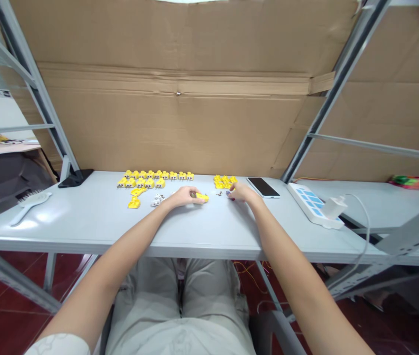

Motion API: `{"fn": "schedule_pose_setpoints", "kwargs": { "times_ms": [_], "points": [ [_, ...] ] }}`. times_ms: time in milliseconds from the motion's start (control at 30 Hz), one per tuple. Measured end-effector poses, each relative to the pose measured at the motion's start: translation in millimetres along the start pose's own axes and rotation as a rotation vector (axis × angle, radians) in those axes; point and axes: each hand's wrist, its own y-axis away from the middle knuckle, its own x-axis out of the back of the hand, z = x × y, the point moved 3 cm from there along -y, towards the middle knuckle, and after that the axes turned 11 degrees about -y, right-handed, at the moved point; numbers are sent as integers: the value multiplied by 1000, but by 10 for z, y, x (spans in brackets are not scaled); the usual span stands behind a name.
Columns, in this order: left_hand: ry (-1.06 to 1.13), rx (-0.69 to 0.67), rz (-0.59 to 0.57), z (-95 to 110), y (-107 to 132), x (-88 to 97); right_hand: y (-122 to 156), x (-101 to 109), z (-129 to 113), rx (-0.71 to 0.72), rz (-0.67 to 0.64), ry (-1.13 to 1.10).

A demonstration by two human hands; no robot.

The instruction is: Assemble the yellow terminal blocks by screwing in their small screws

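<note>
The left hand (pixel 183 196) has its fingers closed on a yellow plastic part (pixel 202 197); the right hand (pixel 242 192) has its fingers narrow at the worktop (pixel 83 222), any held item unclear.

we wear a short white sleeve (pixel 59 345) with a faint grey print, and a pale shirt (pixel 179 342) with faint print on its front. our loose trousers (pixel 157 283) are pale grey-beige, with seams and pockets down the thighs. our left hand (pixel 185 197) and right hand (pixel 242 193) are bare, as are our forearms (pixel 128 251).
</note>
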Motion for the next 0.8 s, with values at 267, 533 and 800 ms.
{"fn": "schedule_pose_setpoints", "kwargs": {
  "times_ms": [267, 533, 800],
  "points": [
    [-48, -22, -127, 55, 17, -36, 22, -27, 9, -18, -49, -123],
    [-49, -30, -158, 22, 5, -40, 0, 72, -80, 182, 329, -815],
    [-52, -28, -190, 23, 10, -38, -59, 73, -78, 431, 608, -826]
  ]
}}
